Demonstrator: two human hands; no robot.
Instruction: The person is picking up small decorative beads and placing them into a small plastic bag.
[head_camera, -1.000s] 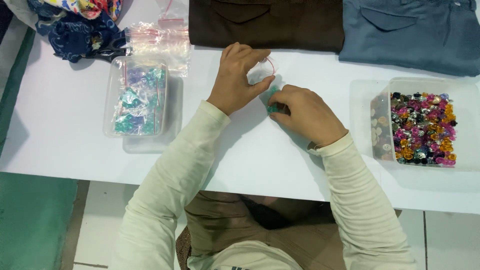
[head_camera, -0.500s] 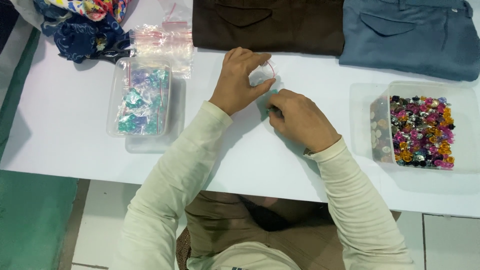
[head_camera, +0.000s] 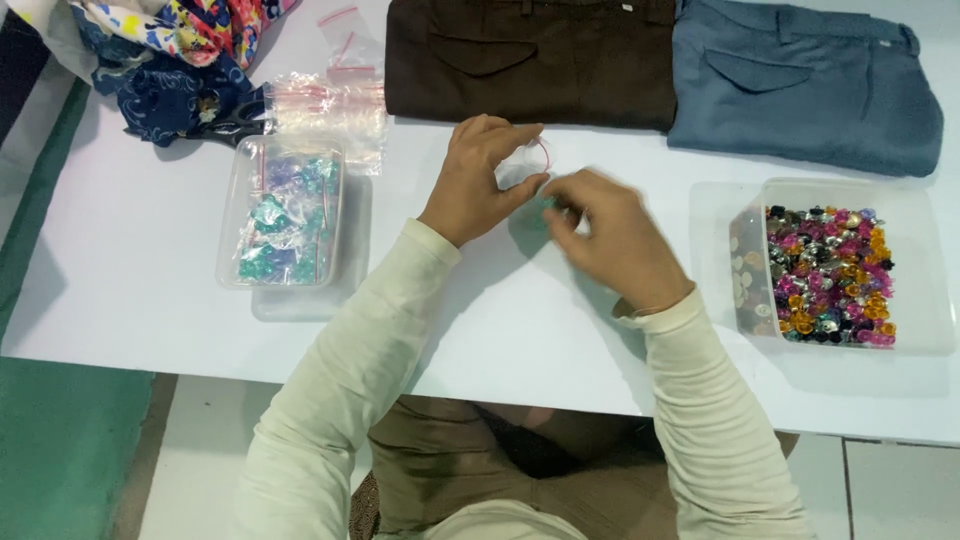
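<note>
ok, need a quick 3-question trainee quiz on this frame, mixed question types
1. True or false: the clear plastic tub of multicoloured beads sits on the person's left side of the white table.
2. Multiple choice: what lies folded next to the dark brown trousers? A) grey-blue trousers B) a red towel C) a black jacket
3. Short answer: what do the left hand and right hand hold between them?

Key:
1. False; it sits on the right. The clear plastic tub of small filled bags is on the left.
2. A, the grey-blue trousers.
3. A small clear plastic bag with a red strip.
</note>
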